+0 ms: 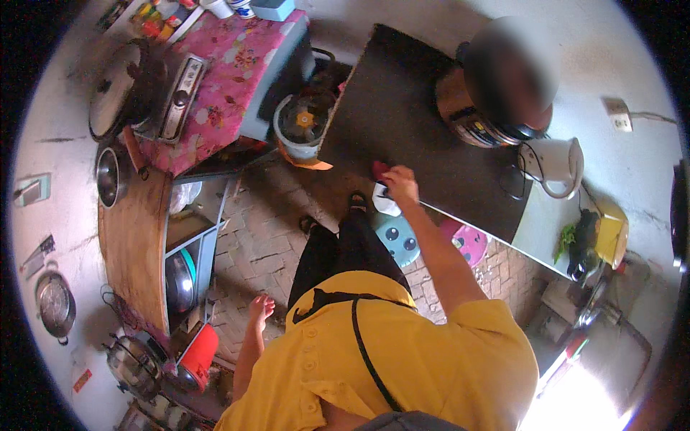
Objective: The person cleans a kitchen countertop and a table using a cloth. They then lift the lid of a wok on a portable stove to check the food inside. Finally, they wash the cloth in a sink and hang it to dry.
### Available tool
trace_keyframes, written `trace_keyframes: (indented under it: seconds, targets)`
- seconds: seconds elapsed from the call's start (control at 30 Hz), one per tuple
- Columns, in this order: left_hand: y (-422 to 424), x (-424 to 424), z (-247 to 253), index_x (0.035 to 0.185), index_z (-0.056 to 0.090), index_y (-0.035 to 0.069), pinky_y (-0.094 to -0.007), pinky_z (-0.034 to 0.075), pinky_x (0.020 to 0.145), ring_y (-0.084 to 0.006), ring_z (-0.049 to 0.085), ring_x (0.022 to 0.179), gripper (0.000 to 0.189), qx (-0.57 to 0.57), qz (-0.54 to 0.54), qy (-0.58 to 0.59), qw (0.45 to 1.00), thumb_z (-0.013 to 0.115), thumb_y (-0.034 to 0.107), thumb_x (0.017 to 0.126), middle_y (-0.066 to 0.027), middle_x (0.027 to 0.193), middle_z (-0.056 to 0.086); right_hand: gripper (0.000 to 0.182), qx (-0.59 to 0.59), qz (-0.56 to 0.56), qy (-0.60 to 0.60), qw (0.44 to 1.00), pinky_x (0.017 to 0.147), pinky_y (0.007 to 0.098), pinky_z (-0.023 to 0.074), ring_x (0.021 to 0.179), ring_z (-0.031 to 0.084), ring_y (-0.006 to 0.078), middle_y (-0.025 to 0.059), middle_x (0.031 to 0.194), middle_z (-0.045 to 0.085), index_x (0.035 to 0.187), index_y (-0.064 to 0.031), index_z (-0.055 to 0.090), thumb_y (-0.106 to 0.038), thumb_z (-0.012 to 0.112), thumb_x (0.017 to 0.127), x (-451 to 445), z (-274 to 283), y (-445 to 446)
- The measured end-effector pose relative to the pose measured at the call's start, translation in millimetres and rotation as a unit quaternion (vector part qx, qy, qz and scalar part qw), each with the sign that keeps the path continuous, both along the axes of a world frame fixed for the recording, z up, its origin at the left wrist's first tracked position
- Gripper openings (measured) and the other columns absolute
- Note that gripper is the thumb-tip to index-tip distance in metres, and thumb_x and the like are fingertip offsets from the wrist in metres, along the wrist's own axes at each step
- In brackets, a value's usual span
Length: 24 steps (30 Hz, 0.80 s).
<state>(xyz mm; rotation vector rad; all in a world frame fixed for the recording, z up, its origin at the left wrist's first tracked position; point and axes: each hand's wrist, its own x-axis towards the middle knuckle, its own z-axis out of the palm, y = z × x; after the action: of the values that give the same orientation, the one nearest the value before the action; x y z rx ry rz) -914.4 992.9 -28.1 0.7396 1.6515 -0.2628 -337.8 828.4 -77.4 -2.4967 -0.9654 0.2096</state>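
My right hand (pixel 401 185) is at the near left edge of a dark-topped table (pixel 399 102), with its fingers closed on a red cloth (pixel 380 170). Just below that hand is a white object (pixel 385 200) with a dark mark, partly covered; I cannot tell what it is. My left hand (pixel 262 306) hangs at my side, loosely curled with nothing visible in it, above the brick floor. A round brown electric cooker (pixel 463 110) stands on the table's far right part, its upper side blurred. Beside it is a white pitcher (pixel 555 164) with a handle.
Under the table's edge are a blue stool (pixel 398 237) and a pink stool (pixel 469 242). A grey bucket (pixel 296 134) stands by the table's left side. On the left, a gas stove (pixel 183 99) rests on a pink floral cover, with a wooden-topped cabinet (pixel 132 231) nearer me.
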Motion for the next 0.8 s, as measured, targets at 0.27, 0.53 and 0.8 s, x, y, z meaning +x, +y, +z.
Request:
trace_keyframes:
  seconds: [0.27,0.53,0.8]
  targets:
    - [12,12,6,0.092,0.056,0.012,-0.0266,0.046,0.057,-0.0132,0.057,0.066,0.019,-0.004,-0.017,-0.034,0.999,0.055,0.029,0.084,-0.0021,0.078,0.061,0.013,-0.124,-0.052,0.023,0.991,0.084,0.0347,0.0449,0.1,0.053,0.0245,0.0051,0.102,0.059,0.084,-0.0209,0.069,-0.02,0.066,0.071,5,9,-51]
    - [57,30,-20,0.086,0.057,0.014,-0.0321,0.045,0.058,-0.014,0.056,0.065,0.013,-0.008,-0.186,-0.02,0.982,0.054,0.026,0.082,-0.0009,0.074,0.06,0.012,0.083,-0.042,0.036,0.995,0.081,0.0344,0.0457,0.093,0.052,0.0235,0.0019,0.094,0.057,0.08,-0.0139,0.068,-0.013,0.066,0.069,-38,4,15]
    - [99,59,-8,0.091,0.058,0.009,-0.0297,0.047,0.047,-0.0162,0.056,0.057,0.019,0.007,-0.112,-0.03,0.993,0.058,0.024,0.079,-0.0061,0.074,0.06,0.009,-0.041,-0.152,0.058,0.986,0.083,0.0373,0.0454,0.096,0.052,0.027,0.0074,0.093,0.056,0.079,-0.0086,0.068,-0.009,0.063,0.071,-3,49,-171]
